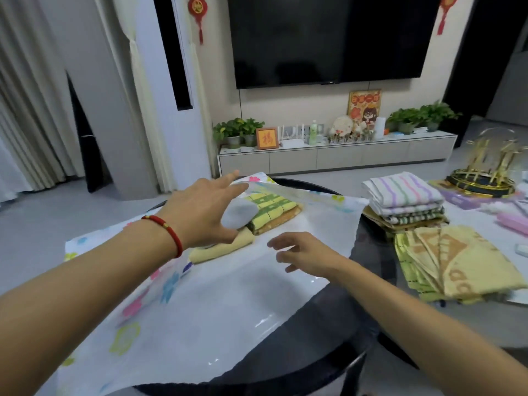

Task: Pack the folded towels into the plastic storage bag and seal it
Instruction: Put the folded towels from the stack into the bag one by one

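The left hand (pixel 205 208) lifts the bag (pixel 228 295) mouth, fingers spread apart, likely to keep it open for loading, while the right hand (pixel 303 252) hovers loose and empty over the plastic. Inside lie a few folded towels (pixel 268 207); two stacks (pixel 405 201) wait on the table (pixel 371 281) to the right.

Home living rm: wall TV (pixel 328 38), low media cabinet (pixel 337 155) w/ potted plants (pixel 240 131), curtains (pixel 25 110), red knot ornaments (pixel 197 12).
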The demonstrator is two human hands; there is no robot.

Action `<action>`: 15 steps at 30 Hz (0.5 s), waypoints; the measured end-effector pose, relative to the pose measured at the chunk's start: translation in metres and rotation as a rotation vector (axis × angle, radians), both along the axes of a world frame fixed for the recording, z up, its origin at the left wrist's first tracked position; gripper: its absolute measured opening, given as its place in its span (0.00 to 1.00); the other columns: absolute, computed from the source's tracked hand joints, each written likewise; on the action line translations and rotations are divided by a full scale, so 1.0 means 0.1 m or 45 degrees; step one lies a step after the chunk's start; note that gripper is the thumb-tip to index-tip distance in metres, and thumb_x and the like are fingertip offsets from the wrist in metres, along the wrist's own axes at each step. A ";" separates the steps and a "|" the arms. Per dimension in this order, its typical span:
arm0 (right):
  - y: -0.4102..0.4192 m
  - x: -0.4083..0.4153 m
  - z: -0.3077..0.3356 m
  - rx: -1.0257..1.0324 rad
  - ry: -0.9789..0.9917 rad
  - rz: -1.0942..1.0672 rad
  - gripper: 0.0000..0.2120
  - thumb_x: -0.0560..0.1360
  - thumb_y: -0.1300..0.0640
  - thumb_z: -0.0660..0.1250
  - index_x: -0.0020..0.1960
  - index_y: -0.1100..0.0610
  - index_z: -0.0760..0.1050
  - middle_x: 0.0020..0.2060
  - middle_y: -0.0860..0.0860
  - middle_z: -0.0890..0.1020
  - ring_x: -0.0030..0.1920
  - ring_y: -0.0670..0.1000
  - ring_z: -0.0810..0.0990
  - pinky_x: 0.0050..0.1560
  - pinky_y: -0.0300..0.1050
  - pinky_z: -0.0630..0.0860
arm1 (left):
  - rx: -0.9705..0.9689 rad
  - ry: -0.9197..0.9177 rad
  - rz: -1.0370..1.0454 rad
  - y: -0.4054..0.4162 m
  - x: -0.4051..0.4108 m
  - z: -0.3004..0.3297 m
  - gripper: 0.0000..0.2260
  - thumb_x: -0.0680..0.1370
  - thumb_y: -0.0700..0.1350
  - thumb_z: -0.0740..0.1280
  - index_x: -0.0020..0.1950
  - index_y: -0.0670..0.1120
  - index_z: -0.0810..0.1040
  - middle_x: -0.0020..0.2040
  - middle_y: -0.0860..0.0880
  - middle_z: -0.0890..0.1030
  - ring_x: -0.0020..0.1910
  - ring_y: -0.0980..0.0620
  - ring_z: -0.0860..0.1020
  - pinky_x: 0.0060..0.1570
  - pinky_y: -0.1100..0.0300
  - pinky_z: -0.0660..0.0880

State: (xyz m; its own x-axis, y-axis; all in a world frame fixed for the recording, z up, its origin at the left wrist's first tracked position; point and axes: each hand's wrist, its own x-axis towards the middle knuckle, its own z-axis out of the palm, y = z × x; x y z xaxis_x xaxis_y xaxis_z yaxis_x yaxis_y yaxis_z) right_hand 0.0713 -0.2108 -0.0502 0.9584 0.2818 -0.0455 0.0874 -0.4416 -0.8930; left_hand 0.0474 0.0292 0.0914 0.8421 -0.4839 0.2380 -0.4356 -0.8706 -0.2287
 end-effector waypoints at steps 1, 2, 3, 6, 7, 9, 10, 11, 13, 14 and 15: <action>-0.25 -0.11 0.05 -0.051 -0.020 -0.010 0.11 0.79 0.58 0.68 0.59 0.48 0.82 0.60 0.48 0.83 0.55 0.50 0.85 0.52 0.47 0.86 | 0.013 -0.009 -0.013 -0.05 0.00 -0.01 0.40 0.69 0.63 0.70 0.77 0.61 0.56 0.81 0.57 0.50 0.66 0.46 0.70 0.42 0.52 0.78; -0.52 -0.22 0.10 -0.053 -0.037 -0.053 0.10 0.78 0.58 0.69 0.57 0.50 0.83 0.56 0.47 0.86 0.52 0.50 0.87 0.50 0.47 0.86 | 0.027 -0.017 -0.029 -0.11 0.01 -0.02 0.39 0.69 0.63 0.70 0.77 0.60 0.57 0.81 0.57 0.48 0.65 0.46 0.70 0.42 0.51 0.79; -0.79 -0.32 0.13 -0.035 -0.055 -0.139 0.09 0.78 0.58 0.69 0.56 0.52 0.84 0.52 0.47 0.87 0.49 0.50 0.88 0.47 0.47 0.86 | 0.039 -0.019 -0.049 -0.18 0.02 -0.04 0.39 0.69 0.63 0.70 0.76 0.60 0.58 0.81 0.57 0.48 0.64 0.45 0.70 0.43 0.50 0.79; -1.60 -0.54 0.16 -0.144 -0.194 -0.562 0.09 0.78 0.62 0.68 0.52 0.56 0.86 0.41 0.48 0.89 0.39 0.46 0.87 0.40 0.46 0.83 | 0.069 0.026 -0.117 -0.45 0.07 -0.14 0.38 0.69 0.62 0.70 0.76 0.60 0.59 0.81 0.57 0.50 0.65 0.45 0.69 0.46 0.48 0.80; -1.86 -0.57 0.12 -0.280 -0.252 -0.727 0.09 0.78 0.62 0.68 0.51 0.55 0.86 0.42 0.49 0.89 0.39 0.45 0.85 0.41 0.45 0.82 | 0.078 0.047 -0.125 -0.54 0.09 -0.19 0.38 0.69 0.62 0.70 0.76 0.61 0.59 0.81 0.56 0.50 0.66 0.44 0.68 0.48 0.48 0.79; -2.33 -0.60 -0.01 -0.606 -0.323 -1.005 0.09 0.77 0.61 0.68 0.53 0.55 0.86 0.50 0.54 0.87 0.49 0.51 0.84 0.49 0.48 0.80 | 0.090 0.090 -0.130 -0.71 0.12 -0.29 0.39 0.69 0.62 0.70 0.77 0.62 0.58 0.81 0.55 0.50 0.68 0.44 0.67 0.53 0.46 0.79; -2.54 -0.60 -0.09 -0.754 -0.321 -1.086 0.11 0.78 0.60 0.67 0.57 0.56 0.85 0.56 0.57 0.85 0.55 0.57 0.83 0.54 0.51 0.79 | 0.094 0.107 -0.129 -0.78 0.14 -0.34 0.38 0.69 0.61 0.70 0.77 0.62 0.58 0.81 0.55 0.49 0.69 0.44 0.66 0.54 0.45 0.78; -2.73 -0.60 -0.16 -0.865 -0.277 -1.143 0.13 0.80 0.59 0.65 0.62 0.56 0.83 0.61 0.59 0.82 0.60 0.61 0.80 0.57 0.54 0.78 | 0.098 0.118 -0.126 -0.85 0.15 -0.37 0.38 0.69 0.61 0.70 0.77 0.62 0.58 0.81 0.55 0.49 0.69 0.44 0.66 0.54 0.45 0.78; -3.02 -0.57 -0.28 -0.924 -0.080 -1.241 0.18 0.84 0.56 0.60 0.72 0.52 0.76 0.67 0.62 0.75 0.64 0.66 0.76 0.62 0.58 0.76 | 0.096 0.118 -0.120 -0.92 0.18 -0.44 0.38 0.69 0.61 0.70 0.77 0.62 0.58 0.81 0.55 0.49 0.69 0.44 0.65 0.53 0.45 0.79; -3.12 -0.55 -0.33 -0.919 0.028 -1.270 0.20 0.85 0.55 0.57 0.76 0.50 0.71 0.69 0.63 0.73 0.65 0.67 0.75 0.64 0.59 0.75 | 0.092 0.112 -0.123 -0.94 0.20 -0.47 0.38 0.69 0.62 0.70 0.77 0.62 0.58 0.81 0.55 0.49 0.69 0.44 0.66 0.53 0.45 0.79; -3.19 -0.53 -0.37 -0.927 0.110 -1.281 0.22 0.85 0.54 0.55 0.78 0.47 0.67 0.69 0.63 0.72 0.66 0.68 0.74 0.66 0.59 0.73 | 0.084 0.108 -0.129 -0.94 0.22 -0.49 0.38 0.69 0.62 0.70 0.77 0.62 0.58 0.81 0.55 0.49 0.69 0.44 0.66 0.53 0.46 0.79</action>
